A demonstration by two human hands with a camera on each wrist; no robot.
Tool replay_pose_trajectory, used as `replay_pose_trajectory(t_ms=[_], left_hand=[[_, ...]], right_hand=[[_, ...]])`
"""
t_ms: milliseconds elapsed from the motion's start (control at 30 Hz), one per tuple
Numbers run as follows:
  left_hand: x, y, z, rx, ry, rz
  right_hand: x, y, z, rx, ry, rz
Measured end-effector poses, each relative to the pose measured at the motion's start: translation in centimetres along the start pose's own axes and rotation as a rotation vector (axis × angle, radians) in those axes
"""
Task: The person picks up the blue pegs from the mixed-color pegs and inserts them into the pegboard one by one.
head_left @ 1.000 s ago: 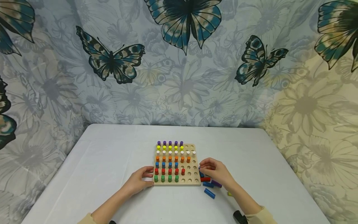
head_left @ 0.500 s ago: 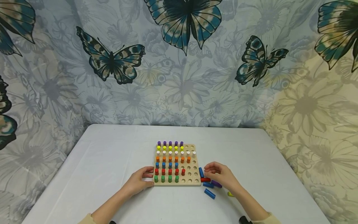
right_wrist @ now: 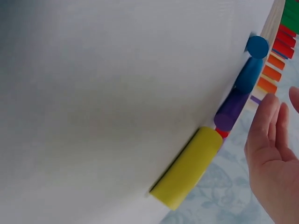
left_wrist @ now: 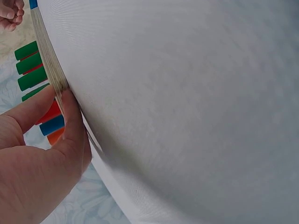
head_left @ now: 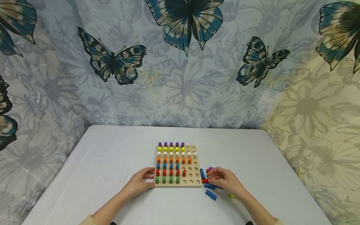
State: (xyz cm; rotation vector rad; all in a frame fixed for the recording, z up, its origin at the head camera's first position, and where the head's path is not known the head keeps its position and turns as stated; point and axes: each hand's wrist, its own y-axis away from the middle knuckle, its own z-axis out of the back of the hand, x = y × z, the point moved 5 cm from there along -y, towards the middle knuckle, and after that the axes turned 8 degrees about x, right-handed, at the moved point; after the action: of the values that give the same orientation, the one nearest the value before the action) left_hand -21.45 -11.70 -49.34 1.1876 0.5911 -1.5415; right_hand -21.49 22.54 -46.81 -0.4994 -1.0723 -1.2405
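Observation:
A light wooden pegboard [head_left: 187,176] lies on the table, with upright rows of purple, yellow, white, orange, blue, red and green pegs. My left hand [head_left: 139,181] holds its left edge; the left wrist view has the thumb and fingers pinching the board's rim [left_wrist: 50,56]. To the right of the board my right hand [head_left: 227,180] hovers over loose pegs, fingers slightly bent. A red peg [head_left: 205,181] shows at its fingertips, and part of the pile is hidden beneath. In the right wrist view, nothing shows between the right hand's fingers [right_wrist: 267,121] and thumb.
Blue pegs [head_left: 210,195] lie beside the board's near right corner. A yellow peg [head_left: 232,196] lies close to the right wrist, and a purple peg [head_left: 211,168] peeks out beyond the right hand. The white table [head_left: 112,147] meets a butterfly-patterned cloth backdrop [head_left: 185,93].
My right hand has moved away from the board's right edge, rightward and slightly nearer to me. A blue peg by the edge and purple and red pegs behind are uncovered. My left hand stays put.

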Motion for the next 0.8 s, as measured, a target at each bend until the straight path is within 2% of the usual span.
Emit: replay_pose_trajectory(t_ms=[333, 467, 800], left_hand=[[0.0, 0.0, 0.0, -0.007, -0.012, 0.012], [0.1, 0.0, 0.1, -0.006, -0.009, 0.01], [0.3, 0.0, 0.1, 0.004, -0.002, 0.005]], right_hand=[[0.1, 1.3, -0.6, 0.124, 0.153, 0.063], [0.3, 1.8, -1.0, 0.131, 0.234, 0.061], [0.9, 2.3, -2.2, 0.154, 0.339, 0.063]])
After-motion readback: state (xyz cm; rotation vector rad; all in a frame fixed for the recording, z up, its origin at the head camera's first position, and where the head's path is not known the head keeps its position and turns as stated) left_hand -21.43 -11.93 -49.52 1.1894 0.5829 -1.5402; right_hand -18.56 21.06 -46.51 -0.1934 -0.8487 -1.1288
